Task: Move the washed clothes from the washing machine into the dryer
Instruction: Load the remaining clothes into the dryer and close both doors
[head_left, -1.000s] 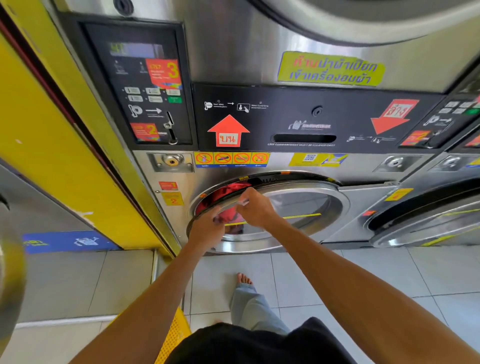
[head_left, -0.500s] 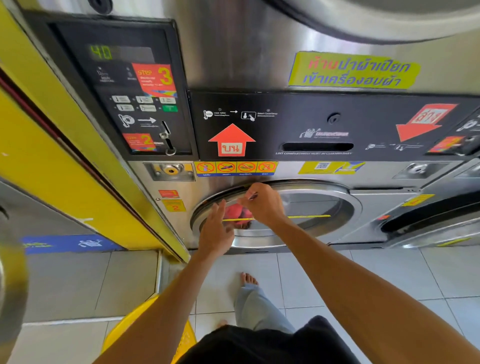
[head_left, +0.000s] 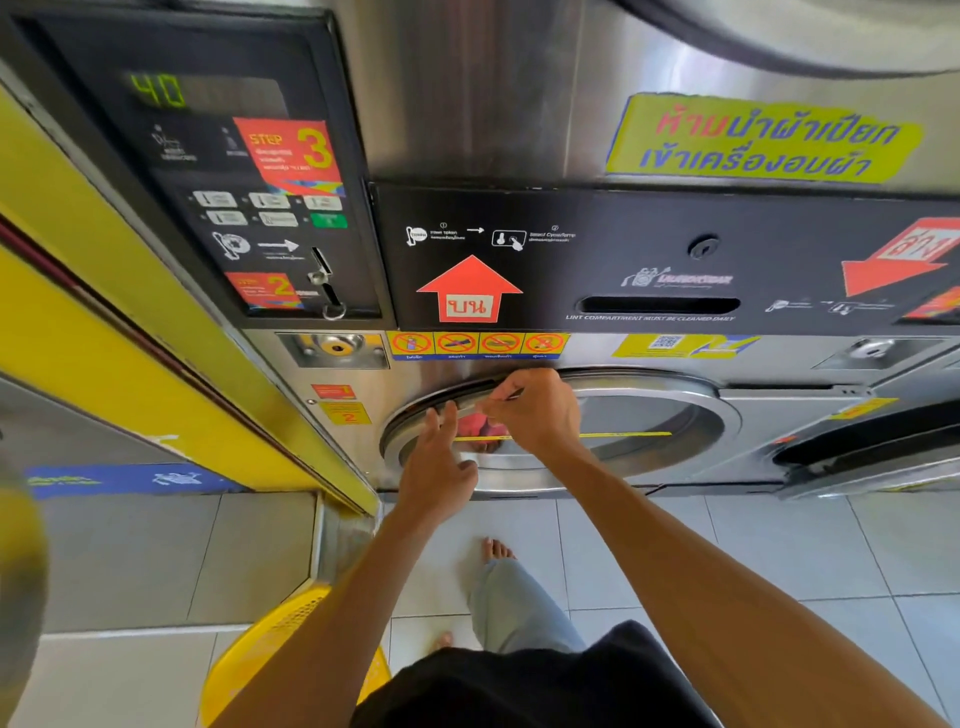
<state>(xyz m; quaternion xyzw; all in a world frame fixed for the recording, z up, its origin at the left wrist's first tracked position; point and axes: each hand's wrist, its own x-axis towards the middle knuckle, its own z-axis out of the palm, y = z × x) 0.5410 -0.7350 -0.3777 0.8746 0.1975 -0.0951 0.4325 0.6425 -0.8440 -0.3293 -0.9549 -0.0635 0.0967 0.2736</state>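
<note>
Head view, and you're right at the lower dryer door (head_left: 597, 431), pushing it home. Your right hand (head_left: 535, 410) is curled over the door's rim at about 10 o'clock on the ring, fingers pinching the edge, because that is where the door meets the frame and latches. Your left hand (head_left: 436, 462) sits at 9 o'clock on the door with fingers straight and spread, holding nothing, flat against the metal rim as if to brace or guide it shut. The clothes (head_left: 480, 428) are inside the drum, a patch of red showing through the glass between your two hands, so the load looks to be where it belongs. The yellow basket (head_left: 270, 639) waits on the floor at 7 o'clock from the door, by your leg. Compared with a second ago, the gap at the door's left edge has closed: then red fabric bulged out over the rim, now it's behind the glass and only a dark sliver of seal shows. Your left hand has gone from tucking at the opening to lying open on the rim, and the display (head_left: 158, 91) reads 40.
</note>
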